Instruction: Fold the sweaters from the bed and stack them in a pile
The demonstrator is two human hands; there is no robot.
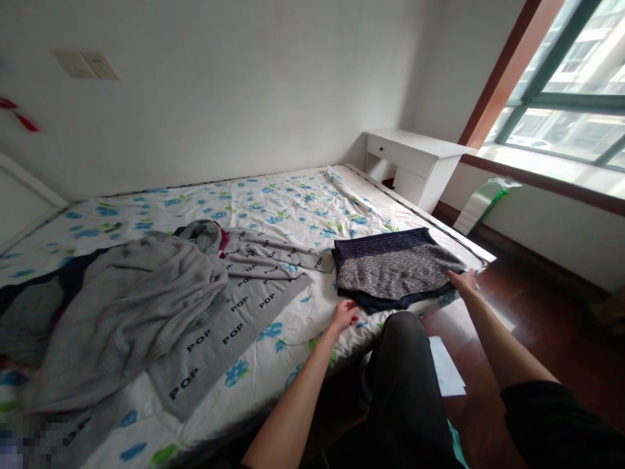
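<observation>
A folded knit sweater (390,264), navy at the top and speckled grey below, lies flat near the bed's edge. My right hand (462,282) is at its right corner, with thumb and fingers closed on the edge. Just off its lower left corner, my left hand (345,315) rests by the sheet with the fingers curled in and nothing visible in them. To the left lie grey fabric printed with POP (239,303) and a crumpled grey knit garment (141,293) on top of other dark clothes.
The bed (273,202) has a white sheet with blue flowers. Beyond its right end stand a white desk (410,146) and a plastic-wrapped package (483,205) under the window. White paper (445,368) lies on the wooden floor beside my knee (403,345).
</observation>
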